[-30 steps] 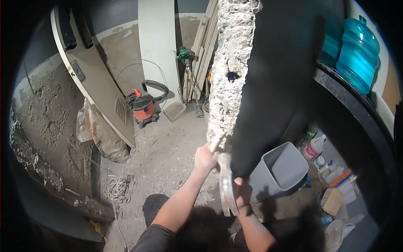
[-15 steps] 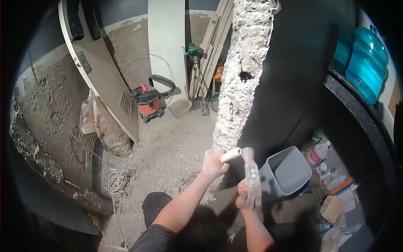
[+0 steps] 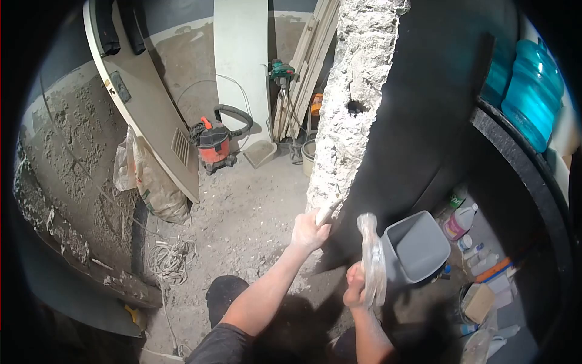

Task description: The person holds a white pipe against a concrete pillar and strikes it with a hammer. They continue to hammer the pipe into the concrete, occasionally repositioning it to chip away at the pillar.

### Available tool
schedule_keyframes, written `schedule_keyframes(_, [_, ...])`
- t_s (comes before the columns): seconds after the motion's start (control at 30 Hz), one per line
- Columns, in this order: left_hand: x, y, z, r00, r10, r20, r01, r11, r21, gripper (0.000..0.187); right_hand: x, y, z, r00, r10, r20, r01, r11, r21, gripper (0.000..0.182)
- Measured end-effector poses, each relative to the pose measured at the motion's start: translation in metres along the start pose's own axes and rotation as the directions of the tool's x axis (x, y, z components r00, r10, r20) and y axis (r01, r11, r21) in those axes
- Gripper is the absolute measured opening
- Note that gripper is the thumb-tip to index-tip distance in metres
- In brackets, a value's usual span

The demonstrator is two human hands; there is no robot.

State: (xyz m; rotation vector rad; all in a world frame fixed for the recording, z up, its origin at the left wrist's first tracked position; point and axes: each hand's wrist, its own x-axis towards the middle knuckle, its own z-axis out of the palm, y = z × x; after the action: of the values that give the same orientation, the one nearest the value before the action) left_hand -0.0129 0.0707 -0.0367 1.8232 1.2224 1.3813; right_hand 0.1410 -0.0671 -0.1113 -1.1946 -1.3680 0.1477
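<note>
My left hand (image 3: 310, 232) is closed round a pale, dusty chisel (image 3: 326, 213), whose upper part lies against the lower end of a rough, chipped wall edge (image 3: 347, 130). To its right, my right hand (image 3: 354, 285) grips a hammer (image 3: 372, 261) with a whitish, worn head held upright, apart from the chisel. Most of the hammer's handle is hidden behind its head and my fingers. A dark hole (image 3: 356, 108) shows higher up in the chipped edge.
A grey bin (image 3: 418, 246) stands right of the hammer, with bottles (image 3: 461, 221) beyond it. A red vacuum (image 3: 213, 145), a dustpan (image 3: 260, 153), a sack (image 3: 159, 188) and coiled cable (image 3: 173, 261) lie on the left. A blue water jug (image 3: 533, 94) sits at upper right.
The hammer has moved slightly right, away from the chisel. The chisel has tilted more upright, with its upper part nearer the wall edge, and my left hand has shifted a little.
</note>
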Motion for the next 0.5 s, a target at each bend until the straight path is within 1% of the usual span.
schedule_keyframes(0.03, [0.000, 0.001, -0.001, 1.000, 0.002, 0.016, -0.002, 1.000, -0.016, 0.016, 0.006, -0.015, -0.002, 0.970, 0.220, 0.104, -0.241, 0.811, 0.533, 0.025])
schedule_keyframes(0.07, [-0.001, 0.004, -0.003, 0.999, 0.006, 0.033, -0.005, 0.999, -0.033, 0.016, 0.013, -0.034, -0.009, 0.980, 0.091, 0.175, -0.135, 0.956, 0.262, 0.027])
schedule_keyframes(0.1, [-0.002, 0.008, -0.005, 0.999, 0.004, 0.036, -0.003, 0.999, -0.034, 0.016, 0.019, -0.051, -0.013, 0.960, -0.013, 0.278, 0.019, 1.000, -0.020, 0.029])
schedule_keyframes(0.13, [-0.005, 0.014, -0.007, 0.997, -0.053, 0.052, 0.057, 0.994, -0.092, 0.017, 0.024, -0.060, -0.011, 0.970, -0.177, 0.166, 0.179, 0.984, 0.006, 0.032])
schedule_keyframes(0.17, [-0.006, 0.018, -0.007, 0.992, -0.106, 0.073, 0.116, 0.982, -0.148, 0.018, 0.019, -0.053, -0.007, 0.968, -0.044, 0.247, 0.027, 0.997, 0.070, 0.031])
schedule_keyframes(0.2, [-0.006, 0.021, -0.006, 0.992, -0.099, 0.079, 0.110, 0.982, -0.151, 0.018, 0.023, -0.056, 0.002, 0.980, -0.060, 0.188, 0.070, 0.996, -0.050, 0.029])
schedule_keyframes(0.23, [-0.006, 0.024, -0.005, 0.982, -0.168, 0.090, 0.182, 0.964, -0.193, 0.021, 0.030, -0.061, 0.010, 0.987, -0.089, 0.133, 0.111, 0.979, -0.170, 0.027])
schedule_keyframes(0.27, [-0.006, 0.027, -0.004, 0.966, -0.237, 0.100, 0.254, 0.938, -0.234, 0.024, 0.030, -0.066, 0.007, 0.976, -0.059, 0.211, 0.112, 0.962, -0.250, 0.024])
schedule_keyframes(0.3, [-0.006, 0.028, -0.006, 0.945, -0.306, 0.112, 0.326, 0.905, -0.272, 0.027, 0.028, -0.071, 0.004, 0.975, -0.067, 0.213, 0.120, 0.962, -0.246, 0.024])
schedule_keyframes(0.33, [-0.009, 0.040, -0.011, 0.986, -0.159, 0.057, 0.162, 0.986, -0.044, 0.022, 0.023, -0.075, -0.001, 0.976, 0.078, 0.205, -0.036, 0.979, -0.201, 0.024])
schedule_keyframes(0.37, [-0.009, 0.039, -0.007, 0.988, -0.151, 0.034, 0.150, 0.989, 0.005, 0.022, 0.015, -0.075, -0.007, 0.950, 0.229, 0.212, -0.198, 0.967, -0.160, 0.025])
schedule_keyframes(0.4, [-0.011, 0.039, -0.005, 0.990, -0.141, 0.017, 0.140, 0.988, 0.064, 0.020, 0.008, -0.059, -0.009, 0.975, -0.003, 0.220, 0.010, 1.000, -0.028, 0.028])
schedule_keyframes(0.43, [-0.012, 0.044, -0.006, 0.991, -0.131, -0.003, 0.130, 0.984, 0.120, 0.019, 0.007, -0.064, -0.008, 0.990, -0.097, 0.105, 0.093, 0.995, 0.037, 0.036])
schedule_keyframes(0.47, [-0.013, 0.048, -0.008, 0.986, -0.164, 0.031, 0.159, 0.978, 0.136, 0.016, 0.020, -0.087, -0.006, 0.994, -0.096, 0.051, 0.087, 0.986, 0.145, 0.044])
schedule_keyframes(0.5, [-0.016, 0.052, -0.009, 0.974, -0.222, 0.032, 0.214, 0.963, 0.162, 0.019, 0.031, -0.105, -0.003, 0.997, -0.082, 0.005, 0.079, 0.965, 0.252, 0.053])
